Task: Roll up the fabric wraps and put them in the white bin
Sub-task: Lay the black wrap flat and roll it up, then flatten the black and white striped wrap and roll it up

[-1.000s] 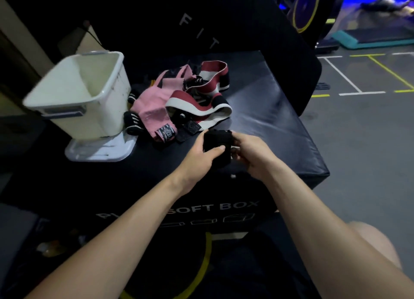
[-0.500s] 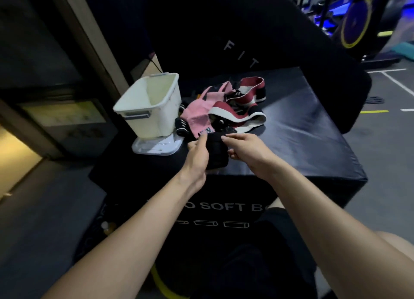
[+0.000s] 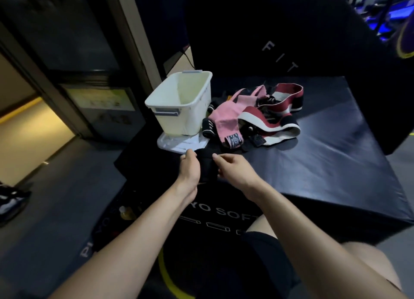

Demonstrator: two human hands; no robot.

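A rolled black fabric wrap (image 3: 207, 166) is held between my two hands above the near edge of the black soft box (image 3: 324, 155). My left hand (image 3: 190, 169) grips its left side, and my right hand (image 3: 235, 171) pinches its right side with thumb and fingers. The white bin (image 3: 182, 107) stands upright on its white lid (image 3: 179, 143) at the box's back left, and looks empty from here. Beside the bin lies a heap of wraps: a pink one (image 3: 226, 117), a red, white and black band (image 3: 268, 124) and small black striped pieces (image 3: 209, 127).
A tall black pad marked FIT (image 3: 280, 41) leans behind the box. Grey gym floor (image 3: 56, 186) lies to the left, with a doorway and a lit corridor beyond. A small yellowish bottle (image 3: 125, 212) sits on the floor by the box. My knee shows bottom right.
The view has swung left, so the bin and the heap now sit further right. Both hands, holding the black wrap, have drifted left toward the bin's lid.
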